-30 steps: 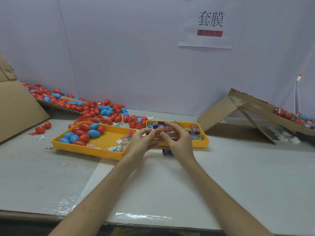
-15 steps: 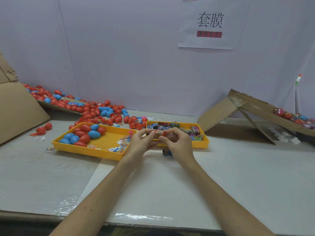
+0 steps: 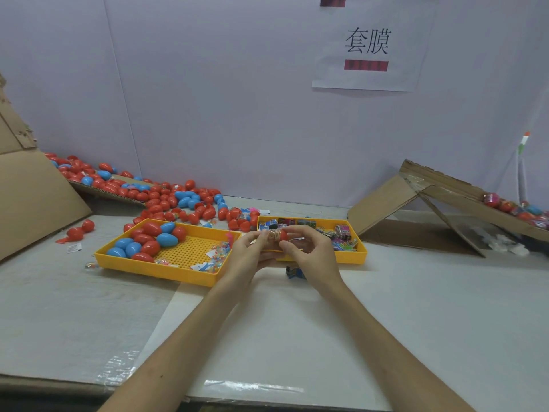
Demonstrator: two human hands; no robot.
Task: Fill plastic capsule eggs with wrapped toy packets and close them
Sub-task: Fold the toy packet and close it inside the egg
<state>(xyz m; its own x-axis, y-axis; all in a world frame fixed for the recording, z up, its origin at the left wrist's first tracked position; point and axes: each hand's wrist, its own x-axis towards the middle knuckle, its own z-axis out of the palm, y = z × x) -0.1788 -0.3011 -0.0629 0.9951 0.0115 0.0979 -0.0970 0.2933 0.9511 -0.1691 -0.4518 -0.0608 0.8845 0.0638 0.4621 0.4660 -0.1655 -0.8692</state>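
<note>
Both hands meet above the table's middle around a red capsule egg (image 3: 282, 235) with a shiny wrapped packet (image 3: 274, 234) showing at its left end. My left hand (image 3: 252, 251) pinches the packet end with curled fingers. My right hand (image 3: 312, 251) grips the egg's red half from the right. Behind them a yellow tray (image 3: 350, 257) holds several wrapped toy packets (image 3: 341, 236). A second yellow tray (image 3: 166, 269) to the left holds red and blue eggs (image 3: 148, 239) and small clear packets (image 3: 217, 254).
A heap of red and blue eggs (image 3: 178, 200) spreads over the back left. Cardboard sheets (image 3: 29, 197) lean at the left. A cardboard ramp (image 3: 463, 197) at the right carries wrapped eggs (image 3: 517, 209). One loose blue packet (image 3: 294, 272) lies under my right hand.
The hands have drawn closer together around the egg, and my right hand's fingers have curled more tightly. The egg's red half now shows more plainly between the fingers.
</note>
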